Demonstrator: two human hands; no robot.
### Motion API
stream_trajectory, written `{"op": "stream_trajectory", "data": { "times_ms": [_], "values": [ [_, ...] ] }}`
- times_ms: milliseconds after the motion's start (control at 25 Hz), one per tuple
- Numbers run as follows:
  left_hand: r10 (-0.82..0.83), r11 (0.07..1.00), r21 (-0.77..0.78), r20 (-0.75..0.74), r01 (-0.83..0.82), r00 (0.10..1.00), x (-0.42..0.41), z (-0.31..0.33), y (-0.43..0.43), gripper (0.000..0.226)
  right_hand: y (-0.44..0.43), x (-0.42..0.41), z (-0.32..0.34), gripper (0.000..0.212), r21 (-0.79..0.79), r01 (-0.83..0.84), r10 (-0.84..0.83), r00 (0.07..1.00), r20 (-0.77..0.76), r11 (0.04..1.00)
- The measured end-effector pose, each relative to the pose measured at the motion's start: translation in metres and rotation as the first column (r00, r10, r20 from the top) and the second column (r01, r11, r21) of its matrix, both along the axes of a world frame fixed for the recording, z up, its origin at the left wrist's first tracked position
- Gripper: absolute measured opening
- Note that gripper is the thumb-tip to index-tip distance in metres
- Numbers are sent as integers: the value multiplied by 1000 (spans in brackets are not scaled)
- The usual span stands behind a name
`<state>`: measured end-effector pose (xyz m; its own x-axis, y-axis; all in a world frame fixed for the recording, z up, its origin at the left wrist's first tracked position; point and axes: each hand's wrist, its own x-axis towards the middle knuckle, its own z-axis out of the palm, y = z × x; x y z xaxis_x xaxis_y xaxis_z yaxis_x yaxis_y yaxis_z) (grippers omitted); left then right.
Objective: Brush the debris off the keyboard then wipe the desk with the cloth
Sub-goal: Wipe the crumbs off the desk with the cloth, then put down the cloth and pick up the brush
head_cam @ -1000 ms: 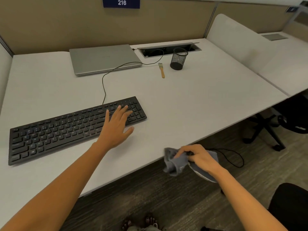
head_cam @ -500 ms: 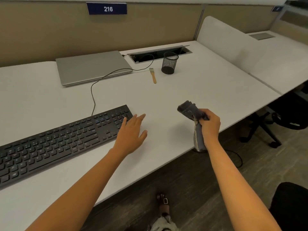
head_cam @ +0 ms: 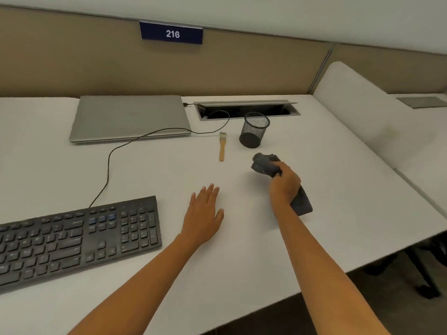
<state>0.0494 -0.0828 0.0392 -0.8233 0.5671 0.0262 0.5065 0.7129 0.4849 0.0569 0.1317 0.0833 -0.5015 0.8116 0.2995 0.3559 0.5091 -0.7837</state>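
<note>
Your right hand (head_cam: 285, 183) has its fingers clamped around the cloth (head_cam: 264, 164), a dark grey-blue rag all bunched up, with one wad poking out past your knuckles toward the mesh pen cup (head_cam: 254, 130) and the rest trailing back under your wrist onto the desk (head_cam: 338, 189). Left hand (head_cam: 205, 213) is flat and spread, holding nothing, parked on bare desktop just right of the black keyboard (head_cam: 79, 238).

The little wooden-handled brush (head_cam: 221, 147) is lying loose near the pen cup, well ahead of your left hand, between the closed silver laptop (head_cam: 128, 117) and the cup. The keyboard cable (head_cam: 108, 165) loops back toward the open cable tray (head_cam: 246, 110).

Lots of open white surface to the right of the cloth out to the desk's curved edge, and in front of both hands too.
</note>
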Motion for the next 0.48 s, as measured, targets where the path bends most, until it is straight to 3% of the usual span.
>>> {"op": "stream_trajectory", "data": {
  "times_ms": [160, 280, 480],
  "values": [
    [72, 995, -71, -34, -74, 997, -29, -12, 27, 77, 12, -42, -11, 49, 73, -106, 89, 976, 200, 992],
    [119, 990, -61, -107, -126, 987, -45, -22, 34, 76, 1, -44, -35, 59, 158, -297, 161, 810, 565, 942],
    [160, 977, -117, -164, -181, 973, -48, -33, 41, 65, -11, -43, -52, 72, 180, -387, 142, 671, 728, 905]
  ]
}}
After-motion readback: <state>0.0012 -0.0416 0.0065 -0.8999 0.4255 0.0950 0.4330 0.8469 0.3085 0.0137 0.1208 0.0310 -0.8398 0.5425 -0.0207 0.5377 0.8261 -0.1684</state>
